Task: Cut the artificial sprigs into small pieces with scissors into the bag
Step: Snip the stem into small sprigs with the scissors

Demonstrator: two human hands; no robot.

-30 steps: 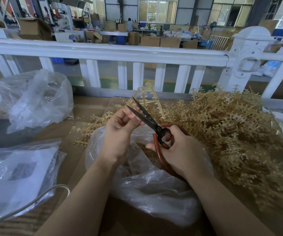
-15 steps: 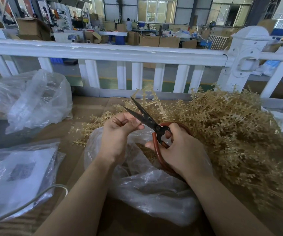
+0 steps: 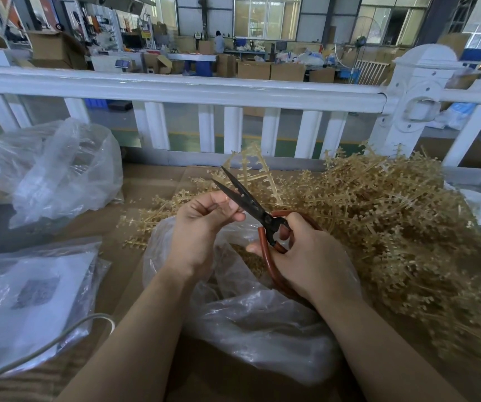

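**Scissors open above the bag**

While the right hand [image 3: 310, 256] grips the red-brown loop handles of the scissors [image 3: 258, 213], its fingers [image 3: 284, 232] curl through and around the loops, clamped on the tool. The two dark blades stand apart, their tips pointing up and away to the left, just past the left hand's fingers.

The left hand [image 3: 201, 224] is closed, its fingers [image 3: 219, 203] curled together against the thumb right beside the lower blade. Whether a piece of sprig is pinched between them cannot be told; nothing shows clearly there.

Directly beneath both hands lies the clear plastic bag [image 3: 256, 323], crumpled and open at the top, with a small heap of tan cut pieces [image 3: 248, 256] showing inside it, just below the right thumb. The bag rests on the brown worktop [image 3: 152, 184].

The pile of tan artificial sprigs [image 3: 393, 221] spreads to the right of and beyond the right hand's fingers, touching the bag's far edge. A few loose sprigs [image 3: 149, 219] lie just to the left of the left hand's fingers.

Farther left of those fingers sit two other clear bags: a puffed one [image 3: 59, 169] at the far side and a flat one [image 3: 30, 297] holding white sheets nearer. A pale cable [image 3: 59, 338] crosses the flat one. A white railing [image 3: 175, 88] runs beyond the worktop.
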